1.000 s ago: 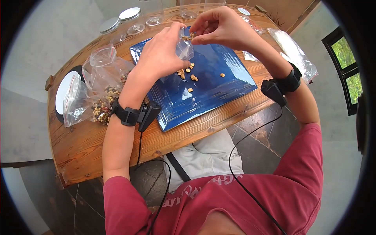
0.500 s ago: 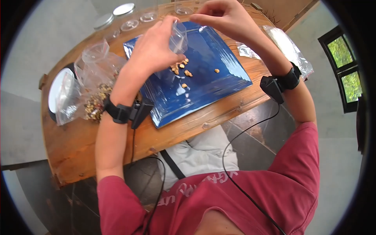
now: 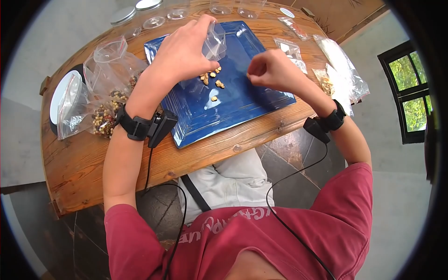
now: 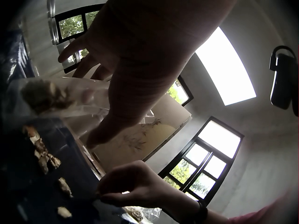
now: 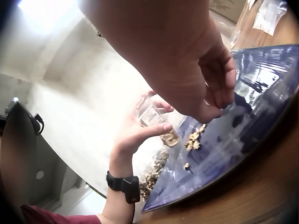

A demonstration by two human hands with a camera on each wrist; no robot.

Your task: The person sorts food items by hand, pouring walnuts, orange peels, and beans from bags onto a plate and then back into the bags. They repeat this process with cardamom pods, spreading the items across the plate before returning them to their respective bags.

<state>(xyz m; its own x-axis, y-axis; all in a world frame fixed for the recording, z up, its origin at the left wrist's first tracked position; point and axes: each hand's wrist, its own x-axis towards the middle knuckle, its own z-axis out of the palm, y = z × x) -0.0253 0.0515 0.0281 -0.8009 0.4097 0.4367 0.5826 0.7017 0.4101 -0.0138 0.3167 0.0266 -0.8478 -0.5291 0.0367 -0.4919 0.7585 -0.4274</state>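
Note:
My left hand (image 3: 182, 51) grips a small clear bag (image 3: 215, 41) above the left part of a blue square plate (image 3: 228, 109). The right wrist view shows brown pieces in the bag's bottom (image 5: 170, 138) and a label on it. Several light brown pieces (image 3: 220, 84) lie on the plate under the bag. My right hand (image 3: 275, 70) is low over the plate's right side, thumb and fingertips close together and pointing down. In the left wrist view that hand (image 4: 140, 184) has its fingers bent; whether a piece is between the tips cannot be seen.
Bags of mixed round beads (image 3: 103, 119) and a white round lid (image 3: 65, 95) lie left of the plate. Clear jars (image 3: 154, 21) and silver lids (image 3: 149, 4) line the far edge. Flat clear packets (image 3: 291, 52) lie at the right.
My right hand has left the bag's mouth and come down to the plate's right side, where a lone piece was visible. My left hand still holds the bag. The head view has shifted slightly.

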